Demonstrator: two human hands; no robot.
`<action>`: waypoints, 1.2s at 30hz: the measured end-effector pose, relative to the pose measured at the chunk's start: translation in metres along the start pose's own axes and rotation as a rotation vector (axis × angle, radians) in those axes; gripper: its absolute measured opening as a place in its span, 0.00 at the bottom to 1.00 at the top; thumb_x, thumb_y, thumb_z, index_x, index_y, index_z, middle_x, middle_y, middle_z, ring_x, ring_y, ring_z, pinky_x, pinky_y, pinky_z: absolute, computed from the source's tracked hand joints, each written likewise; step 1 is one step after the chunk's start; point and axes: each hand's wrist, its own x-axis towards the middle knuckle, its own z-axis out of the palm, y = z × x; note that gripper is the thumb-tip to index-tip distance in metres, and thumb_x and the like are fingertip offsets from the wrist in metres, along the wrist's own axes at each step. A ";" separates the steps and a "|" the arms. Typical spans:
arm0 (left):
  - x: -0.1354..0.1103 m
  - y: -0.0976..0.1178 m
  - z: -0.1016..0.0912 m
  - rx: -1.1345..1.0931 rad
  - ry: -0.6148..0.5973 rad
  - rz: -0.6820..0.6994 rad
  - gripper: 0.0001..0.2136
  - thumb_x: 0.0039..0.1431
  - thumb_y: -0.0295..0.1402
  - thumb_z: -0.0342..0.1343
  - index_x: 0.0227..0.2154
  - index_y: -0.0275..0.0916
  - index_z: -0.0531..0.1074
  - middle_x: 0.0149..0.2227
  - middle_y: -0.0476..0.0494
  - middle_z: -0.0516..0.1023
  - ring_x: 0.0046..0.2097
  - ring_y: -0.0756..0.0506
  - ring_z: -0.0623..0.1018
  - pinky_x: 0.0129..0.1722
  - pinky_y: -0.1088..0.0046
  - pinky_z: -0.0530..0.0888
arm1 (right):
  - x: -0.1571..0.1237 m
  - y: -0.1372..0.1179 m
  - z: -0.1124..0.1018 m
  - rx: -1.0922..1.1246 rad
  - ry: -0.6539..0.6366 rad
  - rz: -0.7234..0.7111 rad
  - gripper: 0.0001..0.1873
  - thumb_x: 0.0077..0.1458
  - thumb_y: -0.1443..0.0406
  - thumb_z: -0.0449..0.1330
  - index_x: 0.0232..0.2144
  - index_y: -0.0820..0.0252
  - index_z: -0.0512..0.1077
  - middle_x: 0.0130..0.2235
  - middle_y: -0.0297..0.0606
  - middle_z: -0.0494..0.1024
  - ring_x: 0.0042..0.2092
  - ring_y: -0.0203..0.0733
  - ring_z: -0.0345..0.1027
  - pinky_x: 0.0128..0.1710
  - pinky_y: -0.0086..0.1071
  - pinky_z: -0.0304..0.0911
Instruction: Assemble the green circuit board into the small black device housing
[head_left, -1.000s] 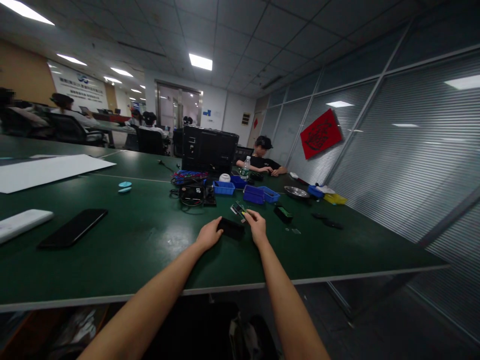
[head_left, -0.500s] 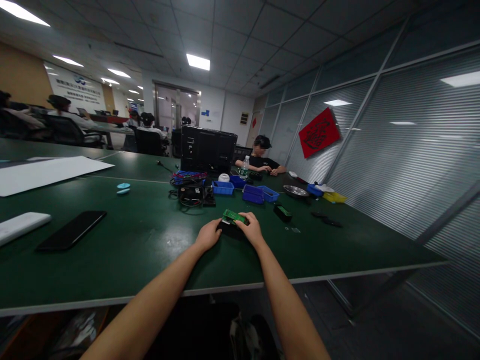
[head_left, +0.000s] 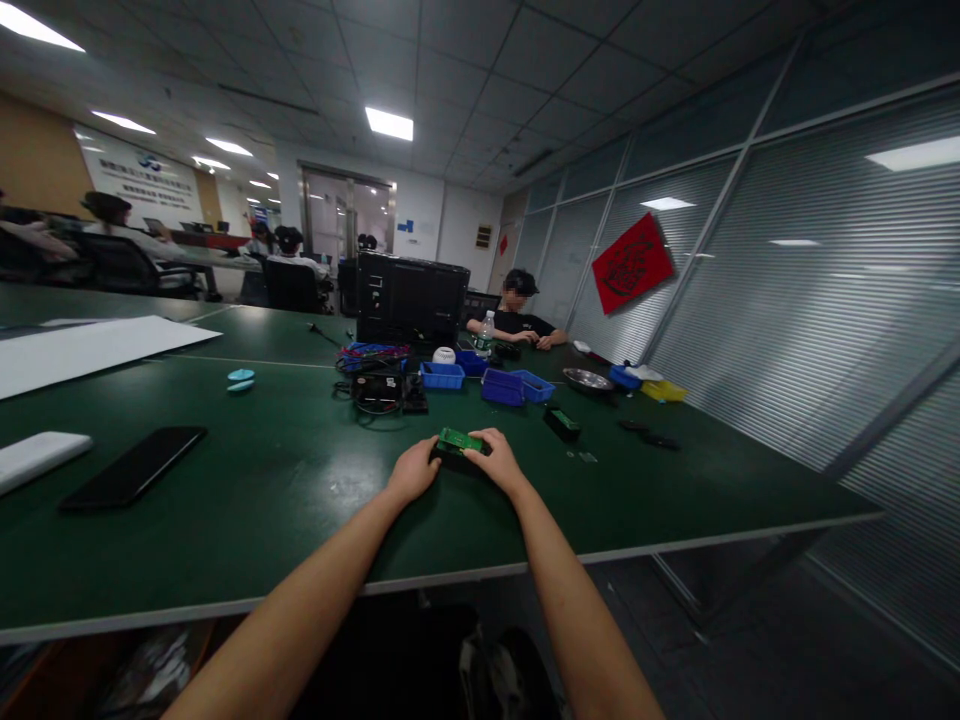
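Note:
In front of me a green circuit board (head_left: 459, 439) sits over a dark casing (head_left: 454, 459) close to the tabletop. My left hand (head_left: 414, 471) grips the casing at its left end, thumb and fingers closed on it. At the other end my right hand (head_left: 498, 462) has its thumb and fingers closed on the board's right side. Whether the board lies fully inside the casing, I cannot tell. A second black casing with a green board (head_left: 562, 421) rests on the table to the right.
Blue bins (head_left: 442, 376), a cable-wrapped black box (head_left: 379, 387) and a monitor (head_left: 412, 300) stand beyond my hands. Right of them are a metal dish (head_left: 588, 380) and a yellow bin (head_left: 664, 391). A black phone (head_left: 135, 467) lies left. Another person (head_left: 517, 318) sits across the table.
The circuit board has come down flatter over the casing, and the silvery part seen under its left end is now covered. Both hands keep their hold. The view has shifted slightly.

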 end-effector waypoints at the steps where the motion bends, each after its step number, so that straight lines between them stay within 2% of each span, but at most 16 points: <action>1: 0.000 0.000 0.000 -0.001 0.003 0.001 0.24 0.53 0.31 0.49 0.54 0.37 0.58 0.52 0.42 0.67 0.53 0.45 0.67 0.52 0.71 0.61 | 0.000 0.001 -0.001 -0.002 -0.007 0.010 0.20 0.43 0.57 0.61 0.40 0.57 0.70 0.40 0.38 0.68 0.44 0.42 0.60 0.46 0.36 0.56; 7: 0.000 0.000 -0.001 -0.017 0.004 -0.031 0.24 0.52 0.32 0.50 0.54 0.37 0.58 0.53 0.42 0.66 0.53 0.45 0.66 0.52 0.71 0.61 | -0.001 0.001 0.002 -0.052 -0.082 0.029 0.25 0.44 0.55 0.60 0.46 0.54 0.67 0.41 0.37 0.68 0.45 0.41 0.61 0.45 0.35 0.56; 12: -0.001 0.001 -0.001 -0.014 0.011 -0.007 0.24 0.52 0.32 0.50 0.53 0.36 0.60 0.52 0.42 0.68 0.52 0.45 0.67 0.52 0.72 0.61 | -0.001 0.002 0.008 -0.187 -0.167 0.130 0.24 0.50 0.50 0.53 0.43 0.60 0.69 0.40 0.41 0.69 0.43 0.41 0.63 0.42 0.33 0.57; 15: -0.001 0.000 -0.001 -0.017 0.012 -0.004 0.23 0.52 0.32 0.50 0.53 0.37 0.61 0.52 0.42 0.68 0.52 0.45 0.67 0.52 0.72 0.61 | 0.000 0.000 0.007 -0.259 -0.203 0.160 0.25 0.50 0.48 0.51 0.40 0.61 0.69 0.39 0.41 0.70 0.40 0.40 0.64 0.38 0.30 0.57; 17: -0.001 0.000 -0.002 -0.021 0.012 -0.003 0.23 0.52 0.32 0.50 0.52 0.37 0.61 0.52 0.42 0.68 0.53 0.45 0.67 0.52 0.71 0.61 | 0.000 -0.002 0.004 -0.328 -0.163 0.205 0.25 0.50 0.48 0.50 0.39 0.61 0.69 0.38 0.41 0.70 0.39 0.41 0.64 0.36 0.30 0.57; 20: -0.002 0.000 -0.002 -0.028 0.004 -0.010 0.23 0.52 0.33 0.49 0.52 0.37 0.61 0.53 0.42 0.67 0.53 0.46 0.67 0.52 0.72 0.62 | 0.000 -0.001 -0.002 -0.470 -0.029 0.301 0.25 0.51 0.48 0.50 0.38 0.62 0.68 0.40 0.44 0.70 0.41 0.44 0.64 0.36 0.32 0.56; 24: -0.001 0.001 -0.003 -0.031 -0.010 -0.014 0.23 0.52 0.33 0.49 0.52 0.37 0.61 0.52 0.42 0.67 0.53 0.46 0.67 0.52 0.72 0.62 | -0.001 0.002 -0.005 -0.566 0.095 0.384 0.21 0.50 0.53 0.53 0.41 0.62 0.64 0.41 0.46 0.68 0.42 0.45 0.63 0.38 0.32 0.56; 28: -0.001 0.001 -0.003 -0.040 -0.005 -0.028 0.22 0.52 0.33 0.50 0.52 0.38 0.61 0.52 0.43 0.68 0.52 0.46 0.67 0.51 0.73 0.62 | -0.003 -0.001 -0.001 -0.579 0.018 0.327 0.17 0.47 0.61 0.57 0.40 0.59 0.62 0.41 0.42 0.68 0.42 0.44 0.62 0.38 0.32 0.56; 31: -0.002 0.001 -0.003 -0.048 -0.009 -0.033 0.22 0.52 0.33 0.50 0.52 0.39 0.61 0.52 0.43 0.68 0.52 0.46 0.68 0.51 0.73 0.62 | -0.003 -0.005 0.001 -0.578 -0.051 0.320 0.16 0.48 0.62 0.56 0.40 0.58 0.61 0.41 0.42 0.68 0.43 0.43 0.62 0.38 0.32 0.55; 36: -0.003 0.003 -0.005 -0.054 -0.013 -0.042 0.22 0.52 0.33 0.50 0.52 0.38 0.62 0.52 0.44 0.68 0.52 0.46 0.68 0.51 0.73 0.62 | -0.004 -0.004 -0.005 -0.529 -0.068 0.386 0.26 0.47 0.58 0.55 0.49 0.58 0.57 0.45 0.43 0.68 0.46 0.46 0.61 0.40 0.34 0.56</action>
